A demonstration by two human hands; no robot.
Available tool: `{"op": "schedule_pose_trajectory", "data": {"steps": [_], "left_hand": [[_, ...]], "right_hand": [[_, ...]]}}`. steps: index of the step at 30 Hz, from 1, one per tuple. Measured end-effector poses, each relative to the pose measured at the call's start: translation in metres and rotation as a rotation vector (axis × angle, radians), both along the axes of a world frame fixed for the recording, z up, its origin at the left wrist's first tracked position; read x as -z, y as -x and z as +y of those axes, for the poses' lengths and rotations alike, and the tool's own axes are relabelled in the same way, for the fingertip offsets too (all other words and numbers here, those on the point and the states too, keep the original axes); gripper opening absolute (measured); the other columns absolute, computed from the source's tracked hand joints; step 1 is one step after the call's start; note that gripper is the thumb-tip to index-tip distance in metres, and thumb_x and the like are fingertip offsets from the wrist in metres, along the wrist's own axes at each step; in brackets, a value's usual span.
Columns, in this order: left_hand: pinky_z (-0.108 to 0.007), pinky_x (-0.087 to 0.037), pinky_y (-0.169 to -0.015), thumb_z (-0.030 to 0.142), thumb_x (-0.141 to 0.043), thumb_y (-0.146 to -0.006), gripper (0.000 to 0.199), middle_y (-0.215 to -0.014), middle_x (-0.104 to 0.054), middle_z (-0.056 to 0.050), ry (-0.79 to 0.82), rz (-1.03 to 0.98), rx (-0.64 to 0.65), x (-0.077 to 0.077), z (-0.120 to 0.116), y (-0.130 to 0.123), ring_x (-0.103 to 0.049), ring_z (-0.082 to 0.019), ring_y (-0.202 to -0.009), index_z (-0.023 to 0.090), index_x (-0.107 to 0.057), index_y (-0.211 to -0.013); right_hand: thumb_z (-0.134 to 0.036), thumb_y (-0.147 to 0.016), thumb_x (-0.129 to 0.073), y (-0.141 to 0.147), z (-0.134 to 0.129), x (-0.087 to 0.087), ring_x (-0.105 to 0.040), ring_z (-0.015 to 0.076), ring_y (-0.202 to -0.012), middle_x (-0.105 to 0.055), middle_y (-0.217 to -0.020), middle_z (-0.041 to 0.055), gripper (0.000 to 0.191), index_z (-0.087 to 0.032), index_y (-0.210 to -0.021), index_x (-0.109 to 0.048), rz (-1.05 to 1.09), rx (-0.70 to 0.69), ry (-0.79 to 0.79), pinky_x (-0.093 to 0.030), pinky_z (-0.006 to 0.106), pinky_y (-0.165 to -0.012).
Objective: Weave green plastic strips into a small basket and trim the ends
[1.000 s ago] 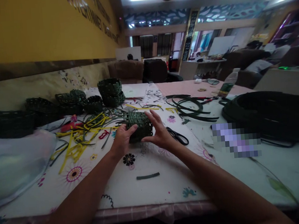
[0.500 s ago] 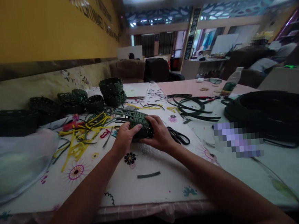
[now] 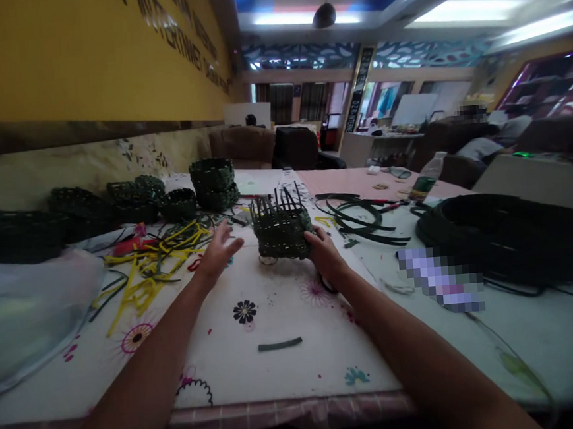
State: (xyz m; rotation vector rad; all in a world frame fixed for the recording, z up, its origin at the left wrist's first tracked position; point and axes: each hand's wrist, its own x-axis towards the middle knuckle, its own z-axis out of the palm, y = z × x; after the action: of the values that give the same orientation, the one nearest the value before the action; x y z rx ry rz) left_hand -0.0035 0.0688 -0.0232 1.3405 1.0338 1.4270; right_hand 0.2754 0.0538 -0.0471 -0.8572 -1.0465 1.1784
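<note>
A small dark green woven basket (image 3: 282,231) stands upright over the table, loose strip ends sticking up from its rim. My right hand (image 3: 325,248) grips its right side, thumb toward me. My left hand (image 3: 218,249) is apart from the basket on its left, fingers spread and holding nothing. Scissors (image 3: 328,284) lie mostly hidden under my right wrist. Yellow and green strips (image 3: 155,254) are heaped left of my left hand. One short green strip (image 3: 279,344) lies nearer to me on the white flowered tablecloth (image 3: 219,372).
Several woven baskets (image 3: 213,180) line the back left. A clear plastic bag (image 3: 31,320) sits at the left. Cut green strips (image 3: 361,218), a bottle (image 3: 427,177) and a large dark coil (image 3: 506,237) are on the right. People (image 3: 484,139) sit farther back.
My left hand has let go of the basket and moved left, opening. The basket has turned from lying tilted to upright, its strip ends now upward, with my right hand still holding it.
</note>
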Motion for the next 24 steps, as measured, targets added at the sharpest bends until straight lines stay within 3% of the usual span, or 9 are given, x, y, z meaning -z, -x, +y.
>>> {"op": "schedule_pose_trajectory", "data": {"steps": [3, 7, 11, 13, 16, 20, 24], "left_hand": [[-0.055, -0.035, -0.118, 0.056, -0.093, -0.056, 0.115, -0.166, -0.028, -0.023, 0.098, -0.005, 0.215, 0.014, 0.002, -0.004, -0.031, -0.042, -0.152, 0.027, -0.039, -0.153], [-0.053, -0.038, -0.118, 0.050, -0.094, -0.055, 0.124, -0.157, -0.046, -0.018, 0.029, -0.025, 0.438, 0.011, -0.012, -0.012, -0.041, -0.042, -0.146, 0.027, -0.031, -0.158], [-0.052, -0.036, -0.120, 0.050, -0.089, -0.063, 0.115, -0.153, -0.052, -0.015, 0.000, 0.007, 0.392, 0.004, -0.020, -0.017, -0.044, -0.040, -0.143, 0.022, -0.032, -0.159], [-0.054, -0.035, -0.120, 0.048, -0.086, -0.067, 0.115, -0.155, -0.049, -0.015, 0.047, 0.041, 0.385, 0.006, -0.020, -0.017, -0.044, -0.039, -0.143, 0.024, -0.024, -0.162], [-0.053, -0.033, -0.121, 0.040, -0.091, -0.061, 0.130, -0.159, -0.043, -0.013, 0.043, 0.068, 0.452, 0.014, -0.018, -0.018, -0.040, -0.039, -0.147, 0.029, -0.013, -0.164], [-0.052, -0.026, -0.125, 0.033, -0.095, -0.051, 0.142, -0.164, -0.035, -0.012, 0.009, 0.042, 0.465, 0.022, -0.016, -0.020, -0.033, -0.038, -0.151, 0.032, -0.009, -0.164], [-0.050, -0.024, -0.127, 0.028, -0.095, -0.053, 0.135, -0.161, -0.040, -0.012, -0.052, 0.065, 0.398, 0.014, -0.017, -0.019, -0.033, -0.036, -0.150, 0.027, -0.017, -0.163]], "right_hand": [[-0.056, -0.082, -0.067, 0.005, -0.001, 0.000, -0.068, 0.0199, -0.088, -0.072, -0.104, 0.0016, 0.045, -0.025, -0.113, -0.061, 0.027, -0.114, -0.014, -0.057, 0.036, -0.077], [-0.055, -0.080, -0.073, 0.008, -0.004, 0.000, -0.070, 0.0224, -0.095, -0.075, -0.112, 0.0051, 0.050, -0.023, -0.117, -0.066, 0.002, -0.311, -0.020, -0.057, 0.037, -0.084], [-0.054, -0.078, -0.078, 0.005, -0.007, 0.000, -0.062, 0.0275, -0.124, -0.066, -0.136, 0.0069, 0.064, -0.026, -0.134, -0.062, -0.102, -0.350, -0.095, -0.049, 0.042, -0.107], [-0.057, -0.071, -0.084, 0.003, -0.009, 0.001, -0.049, 0.0297, -0.140, -0.055, -0.151, 0.0058, 0.090, -0.030, -0.149, -0.048, -0.167, -0.312, -0.135, -0.039, 0.047, -0.118], [-0.062, -0.062, -0.088, 0.002, -0.011, 0.001, -0.037, 0.0314, -0.150, -0.040, -0.163, 0.0061, 0.121, -0.035, -0.162, -0.025, -0.269, -0.298, -0.164, -0.029, 0.053, -0.124], [-0.062, -0.058, -0.090, 0.000, -0.010, 0.001, -0.039, 0.0338, -0.149, -0.030, -0.168, 0.0083, 0.134, -0.036, -0.164, -0.012, -0.393, -0.346, -0.224, -0.027, 0.057, -0.124], [-0.056, -0.057, -0.093, 0.000, -0.010, 0.000, -0.034, 0.0332, -0.152, -0.028, -0.169, 0.0077, 0.131, -0.034, -0.163, -0.021, -0.471, -0.251, -0.290, -0.019, 0.053, -0.128]]}}
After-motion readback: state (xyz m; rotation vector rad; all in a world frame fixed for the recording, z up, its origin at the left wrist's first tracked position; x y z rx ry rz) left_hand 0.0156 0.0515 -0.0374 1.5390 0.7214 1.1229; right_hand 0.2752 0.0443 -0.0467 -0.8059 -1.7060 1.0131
